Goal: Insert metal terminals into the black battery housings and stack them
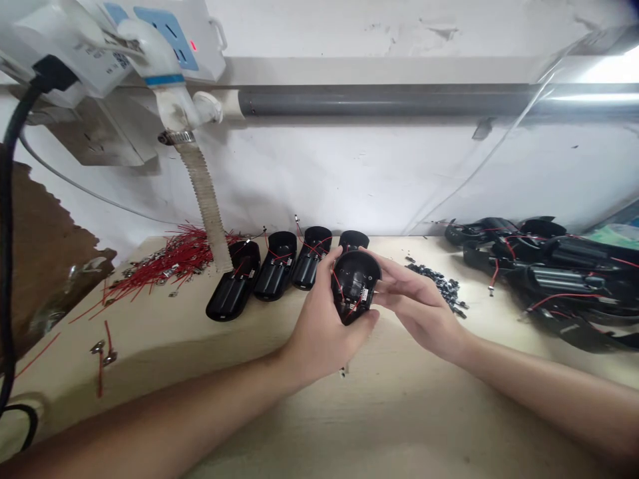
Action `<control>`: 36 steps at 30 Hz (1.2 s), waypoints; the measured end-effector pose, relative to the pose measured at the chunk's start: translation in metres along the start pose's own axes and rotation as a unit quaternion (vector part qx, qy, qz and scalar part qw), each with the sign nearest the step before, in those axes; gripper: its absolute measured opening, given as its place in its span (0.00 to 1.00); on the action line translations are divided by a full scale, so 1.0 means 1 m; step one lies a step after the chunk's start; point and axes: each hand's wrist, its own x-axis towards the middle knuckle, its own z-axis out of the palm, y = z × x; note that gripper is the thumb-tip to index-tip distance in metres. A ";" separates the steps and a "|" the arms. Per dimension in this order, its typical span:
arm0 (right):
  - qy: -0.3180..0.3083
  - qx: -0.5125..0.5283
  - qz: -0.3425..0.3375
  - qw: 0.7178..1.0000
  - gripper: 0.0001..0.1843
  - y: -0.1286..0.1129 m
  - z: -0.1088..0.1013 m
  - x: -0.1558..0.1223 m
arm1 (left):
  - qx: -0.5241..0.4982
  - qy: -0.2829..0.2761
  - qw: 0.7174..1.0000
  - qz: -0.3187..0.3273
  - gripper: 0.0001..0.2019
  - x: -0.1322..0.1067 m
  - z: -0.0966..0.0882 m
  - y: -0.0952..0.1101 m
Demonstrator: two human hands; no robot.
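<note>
Both my hands are up over the table, holding a black plastic housing (353, 287) with thin red wires inside its open hollow. My left hand (324, 329) cups it from below and my right hand (414, 306) grips its far edge with the fingertips. Just behind them, a row of similar black housings with red wires lies on the pale wooden table (399, 426). The nearest of these, a housing (307, 261), is close to my left hand's fingers. Another one (353, 239) is partly hidden behind the held housing.
A tangle of red wires with metal terminals (172, 261) lies left of the row. Small black parts (439, 286) are scattered right of my hands. A heap of wired black housings (544, 279) fills the right side. A wall, grey pipe (379, 101), power strip (164, 40) and ribbed hose (204, 193) stand behind.
</note>
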 end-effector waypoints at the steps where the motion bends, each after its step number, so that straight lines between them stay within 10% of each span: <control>1: -0.003 0.009 0.001 1.000 0.32 0.000 0.000 0.000 | 0.008 0.001 1.000 0.003 0.45 0.000 0.000 -0.001; 21: 0.098 -0.182 -0.075 0.975 0.30 -0.012 0.024 -0.008 | 0.159 -0.043 0.985 0.046 0.44 -0.010 0.003 0.005; 36: 0.088 -0.117 -0.046 0.988 0.31 -0.012 0.025 -0.009 | 0.041 -0.018 0.999 0.010 0.47 -0.006 0.007 0.002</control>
